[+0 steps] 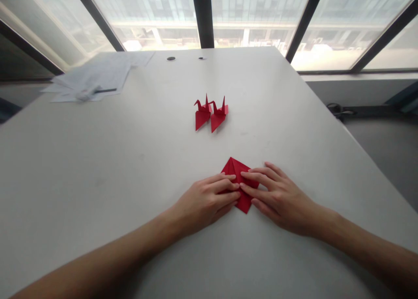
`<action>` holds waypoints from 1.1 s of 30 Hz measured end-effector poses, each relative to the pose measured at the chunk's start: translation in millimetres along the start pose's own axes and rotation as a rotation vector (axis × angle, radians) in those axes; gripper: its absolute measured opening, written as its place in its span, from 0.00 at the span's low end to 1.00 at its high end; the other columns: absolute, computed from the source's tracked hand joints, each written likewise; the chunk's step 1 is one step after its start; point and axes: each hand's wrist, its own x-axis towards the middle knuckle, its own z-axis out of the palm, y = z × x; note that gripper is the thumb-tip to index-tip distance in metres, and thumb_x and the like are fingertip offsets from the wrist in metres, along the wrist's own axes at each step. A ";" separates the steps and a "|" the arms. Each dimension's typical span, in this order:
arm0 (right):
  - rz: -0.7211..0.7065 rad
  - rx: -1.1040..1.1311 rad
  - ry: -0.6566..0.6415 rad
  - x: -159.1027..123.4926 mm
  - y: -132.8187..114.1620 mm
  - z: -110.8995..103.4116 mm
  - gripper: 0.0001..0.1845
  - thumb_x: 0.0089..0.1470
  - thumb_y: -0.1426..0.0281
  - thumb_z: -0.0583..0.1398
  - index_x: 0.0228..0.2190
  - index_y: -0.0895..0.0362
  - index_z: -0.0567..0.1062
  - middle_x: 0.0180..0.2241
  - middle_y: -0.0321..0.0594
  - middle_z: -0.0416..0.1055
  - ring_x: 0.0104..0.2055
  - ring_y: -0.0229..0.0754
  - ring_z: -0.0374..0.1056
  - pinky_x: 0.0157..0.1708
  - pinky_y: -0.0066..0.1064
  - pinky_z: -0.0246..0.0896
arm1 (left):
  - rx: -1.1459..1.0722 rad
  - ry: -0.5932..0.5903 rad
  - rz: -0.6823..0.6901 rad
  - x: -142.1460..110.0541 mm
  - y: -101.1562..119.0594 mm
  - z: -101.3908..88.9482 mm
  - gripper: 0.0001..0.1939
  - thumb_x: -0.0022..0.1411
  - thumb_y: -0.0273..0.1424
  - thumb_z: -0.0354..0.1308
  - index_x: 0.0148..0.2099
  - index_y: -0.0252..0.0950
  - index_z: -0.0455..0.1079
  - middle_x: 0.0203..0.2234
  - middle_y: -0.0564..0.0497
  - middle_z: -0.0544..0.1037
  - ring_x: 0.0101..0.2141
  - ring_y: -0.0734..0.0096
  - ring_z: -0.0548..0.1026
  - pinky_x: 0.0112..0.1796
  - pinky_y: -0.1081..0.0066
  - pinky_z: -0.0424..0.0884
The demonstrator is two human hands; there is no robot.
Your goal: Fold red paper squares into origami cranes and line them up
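Observation:
A folded red paper (pixel 235 168), diamond shaped, lies flat on the white table (pixel 130 168) in front of me. My left hand (pixel 205 201) rests on its left half with fingers stretched flat, pressing it down. My right hand (pixel 277 196) lies on its right half the same way, and the fingertips of both hands meet along the paper's middle. Farther back on the table stand two finished red paper cranes (pixel 210 113), side by side and touching.
A loose pile of white papers (pixel 94 79) with a dark pen lies at the table's far left corner. Two small round holes (pixel 170 58) sit near the far edge. Large windows run behind the table, whose right edge drops to a grey floor.

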 end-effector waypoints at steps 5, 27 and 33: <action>-0.012 0.005 0.000 -0.7 1.6 0.5 0.22 0.65 0.67 0.55 0.59 0.49 0.69 0.61 0.42 0.65 0.61 0.52 0.60 0.64 0.58 0.46 | 0.005 -0.012 -0.007 -0.2 -0.2 -0.9 0.11 0.70 0.28 0.54 0.52 0.37 0.74 0.48 0.48 0.79 0.53 0.65 0.75 0.58 0.65 0.69; -0.015 0.000 -0.031 -5.8 -3.4 -3.3 0.25 0.63 0.65 0.58 0.60 0.50 0.67 0.64 0.44 0.63 0.65 0.55 0.57 0.64 0.60 0.46 | -0.063 -0.033 -0.059 -3.4 -2.8 1.6 0.12 0.70 0.29 0.54 0.53 0.39 0.74 0.48 0.46 0.78 0.55 0.63 0.73 0.57 0.63 0.71; -0.023 -0.012 -0.041 -6.2 -5.5 -3.8 0.24 0.63 0.61 0.58 0.58 0.50 0.70 0.65 0.45 0.61 0.65 0.56 0.55 0.64 0.61 0.47 | -0.065 -0.035 -0.050 -3.7 -3.2 2.1 0.13 0.70 0.29 0.54 0.54 0.38 0.73 0.49 0.46 0.77 0.55 0.63 0.73 0.58 0.63 0.69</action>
